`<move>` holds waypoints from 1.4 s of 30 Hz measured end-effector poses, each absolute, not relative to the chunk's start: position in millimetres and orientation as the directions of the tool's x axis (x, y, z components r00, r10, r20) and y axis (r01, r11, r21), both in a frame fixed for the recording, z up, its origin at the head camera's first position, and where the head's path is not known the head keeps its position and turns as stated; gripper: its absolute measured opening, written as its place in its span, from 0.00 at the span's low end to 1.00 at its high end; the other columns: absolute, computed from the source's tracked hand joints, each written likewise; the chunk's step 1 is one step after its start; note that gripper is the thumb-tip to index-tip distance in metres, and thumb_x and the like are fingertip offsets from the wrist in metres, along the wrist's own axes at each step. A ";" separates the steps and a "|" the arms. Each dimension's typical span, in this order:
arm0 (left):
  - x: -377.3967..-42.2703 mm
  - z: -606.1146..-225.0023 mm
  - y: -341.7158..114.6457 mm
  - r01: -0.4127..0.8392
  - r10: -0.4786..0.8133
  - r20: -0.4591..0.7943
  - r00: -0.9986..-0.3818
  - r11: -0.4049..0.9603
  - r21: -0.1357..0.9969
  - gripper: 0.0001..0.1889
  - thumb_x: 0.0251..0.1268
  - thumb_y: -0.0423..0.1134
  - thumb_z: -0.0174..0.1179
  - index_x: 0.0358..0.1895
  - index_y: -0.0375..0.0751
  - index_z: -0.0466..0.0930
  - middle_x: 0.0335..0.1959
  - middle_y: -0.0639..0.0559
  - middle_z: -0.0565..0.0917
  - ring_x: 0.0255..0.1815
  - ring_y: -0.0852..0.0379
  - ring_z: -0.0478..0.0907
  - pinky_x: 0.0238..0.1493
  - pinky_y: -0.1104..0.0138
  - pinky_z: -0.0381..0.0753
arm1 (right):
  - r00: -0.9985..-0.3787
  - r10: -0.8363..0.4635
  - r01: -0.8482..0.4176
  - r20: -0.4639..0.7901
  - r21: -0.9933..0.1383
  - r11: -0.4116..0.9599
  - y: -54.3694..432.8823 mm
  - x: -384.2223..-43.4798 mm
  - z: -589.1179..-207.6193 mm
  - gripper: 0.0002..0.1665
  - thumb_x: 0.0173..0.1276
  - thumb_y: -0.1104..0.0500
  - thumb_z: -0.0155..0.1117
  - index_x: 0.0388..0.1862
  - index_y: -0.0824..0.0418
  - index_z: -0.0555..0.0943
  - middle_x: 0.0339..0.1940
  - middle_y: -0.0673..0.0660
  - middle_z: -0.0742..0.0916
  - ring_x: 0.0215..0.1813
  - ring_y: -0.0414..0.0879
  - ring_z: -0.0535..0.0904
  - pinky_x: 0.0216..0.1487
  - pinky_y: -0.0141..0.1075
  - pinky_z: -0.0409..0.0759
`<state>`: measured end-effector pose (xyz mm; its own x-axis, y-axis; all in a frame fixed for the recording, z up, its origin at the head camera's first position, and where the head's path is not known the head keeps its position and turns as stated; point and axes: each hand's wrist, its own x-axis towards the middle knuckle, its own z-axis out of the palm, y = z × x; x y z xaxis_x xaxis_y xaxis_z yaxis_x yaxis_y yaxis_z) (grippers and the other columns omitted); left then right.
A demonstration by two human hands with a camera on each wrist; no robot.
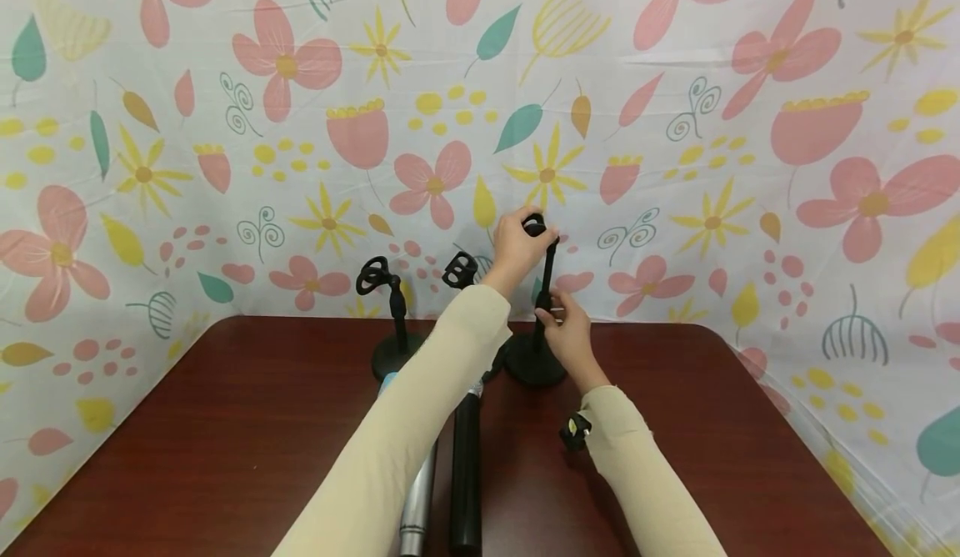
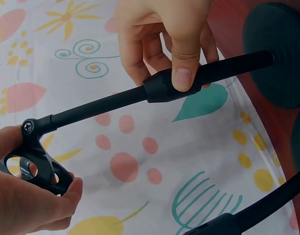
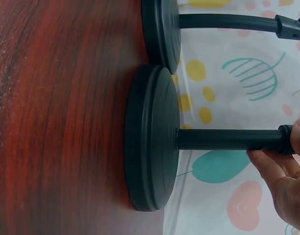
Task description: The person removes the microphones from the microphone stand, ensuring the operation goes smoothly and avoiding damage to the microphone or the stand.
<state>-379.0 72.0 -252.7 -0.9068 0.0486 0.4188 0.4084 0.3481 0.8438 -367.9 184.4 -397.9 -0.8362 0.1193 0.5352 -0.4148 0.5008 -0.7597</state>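
Observation:
A black desktop microphone stand rises from its round base near the back of the table. At its top, my left hand holds the microphone clip between thumb and fingers. Lower down, my right hand grips the thicker collar midway up the pole, thumb on one side and fingers on the other. The pole is extended above that collar. In the right wrist view the base lies flat on the tabletop, with the lower pole bare below the right hand.
Two more black stands stand to the left: one with a ring-like clip, the other, with its clip, partly behind the left sleeve. A silver microphone and a black microphone lie in front. Behind the table hangs a flowered cloth.

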 end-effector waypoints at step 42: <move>-378.4 -261.5 66.5 0.418 0.077 0.417 -0.905 0.337 0.844 0.20 0.65 0.39 0.63 0.59 0.38 0.77 0.52 0.41 0.77 0.45 0.47 0.78 0.40 0.61 0.79 | -0.868 0.122 -0.365 0.481 -0.785 0.500 183.0 -367.6 -394.2 0.26 0.67 0.68 0.62 0.63 0.73 0.71 0.48 0.71 0.81 0.50 0.64 0.80 0.51 0.53 0.79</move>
